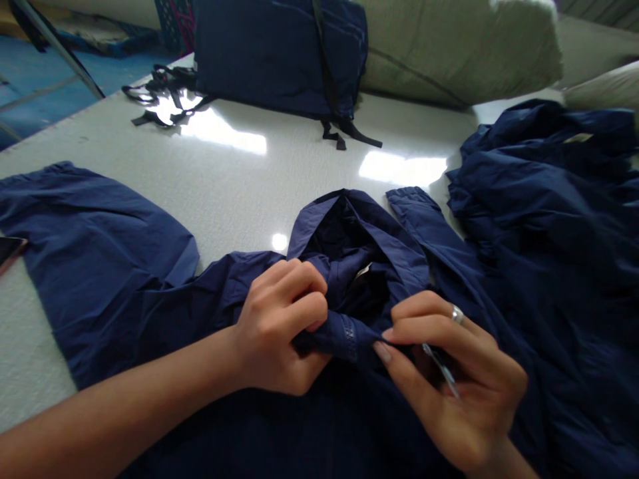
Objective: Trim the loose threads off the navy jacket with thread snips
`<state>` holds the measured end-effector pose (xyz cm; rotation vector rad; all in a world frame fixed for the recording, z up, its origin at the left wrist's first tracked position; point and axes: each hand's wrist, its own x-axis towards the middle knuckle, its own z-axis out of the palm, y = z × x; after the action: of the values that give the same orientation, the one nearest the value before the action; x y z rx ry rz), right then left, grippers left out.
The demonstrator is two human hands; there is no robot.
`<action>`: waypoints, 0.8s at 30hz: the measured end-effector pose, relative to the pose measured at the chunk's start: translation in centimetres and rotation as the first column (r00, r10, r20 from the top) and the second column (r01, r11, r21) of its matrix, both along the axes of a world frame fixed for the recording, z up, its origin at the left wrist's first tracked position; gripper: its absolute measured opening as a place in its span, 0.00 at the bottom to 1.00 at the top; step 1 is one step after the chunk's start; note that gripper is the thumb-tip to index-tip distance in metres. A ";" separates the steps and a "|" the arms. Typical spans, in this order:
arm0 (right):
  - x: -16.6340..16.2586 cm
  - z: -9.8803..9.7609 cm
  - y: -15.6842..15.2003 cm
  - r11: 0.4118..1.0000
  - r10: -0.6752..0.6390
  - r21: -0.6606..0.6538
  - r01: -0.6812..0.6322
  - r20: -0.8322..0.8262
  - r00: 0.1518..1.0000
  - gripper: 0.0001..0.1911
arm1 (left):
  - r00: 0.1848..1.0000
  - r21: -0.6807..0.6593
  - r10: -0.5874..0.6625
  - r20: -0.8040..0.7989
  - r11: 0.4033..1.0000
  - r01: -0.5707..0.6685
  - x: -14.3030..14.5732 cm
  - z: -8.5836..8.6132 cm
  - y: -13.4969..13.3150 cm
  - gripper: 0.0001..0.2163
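A navy hooded jacket lies spread on the white table, its hood opening upward and its sleeve stretched out to the left. My left hand pinches a folded, stitched edge of the jacket below the hood. My right hand, with a ring on one finger, rests beside that fold, its fingertips at the cloth. It holds a slim metal tool, partly hidden by the fingers, so its exact kind is unclear. A small pale label shows inside the hood.
A heap of navy cloth lies to the right. Behind stands a navy bundle with black straps. Large pale green sacks line the back. A phone sits at the left edge.
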<state>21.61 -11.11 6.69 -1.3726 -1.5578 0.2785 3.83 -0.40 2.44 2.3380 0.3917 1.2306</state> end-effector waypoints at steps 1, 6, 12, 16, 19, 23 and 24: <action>0.0 0.2 0.0 1.000 -0.006 0.008 0.006 0.006 1.000 0.08 | 0.996 -0.027 -0.076 -0.038 0.997 0.075 0.0 0.0 0.1 0.13; -0.2 0.7 -0.5 0.999 0.031 -0.017 -0.030 0.049 0.998 0.10 | 0.948 -0.248 -0.263 -0.181 0.945 0.214 -0.1 0.0 0.2 0.19; 0.5 -0.1 -0.4 0.988 0.138 -0.097 -0.123 0.177 0.974 0.11 | 0.922 -0.350 -0.214 -0.322 0.932 0.094 0.0 -0.3 0.3 0.17; 1.2 -0.7 -0.6 0.997 -0.019 0.072 -0.002 0.293 0.956 0.10 | 0.945 -0.288 -0.180 -0.272 0.953 0.098 0.2 -0.7 0.3 0.09; 1.2 -0.7 -0.9 0.970 -0.149 0.235 0.062 0.374 0.915 0.11 | 0.969 -0.074 -0.150 -0.195 0.988 0.138 0.2 -0.7 0.1 0.09; 0.9 -0.2 -1.0 0.980 -0.109 0.197 0.037 0.368 0.924 0.10 | 0.984 0.233 -0.113 -0.139 0.962 0.144 0.0 -0.4 -0.2 0.08; 0.8 -0.2 -0.9 0.986 -0.079 0.167 0.018 0.367 0.927 0.10 | 0.989 0.302 -0.102 -0.107 0.944 0.130 -0.2 -0.3 -0.3 0.09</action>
<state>22.44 -12.02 6.52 -1.3883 -1.8084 -0.1482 3.63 -0.66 2.12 2.6442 0.0905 1.2043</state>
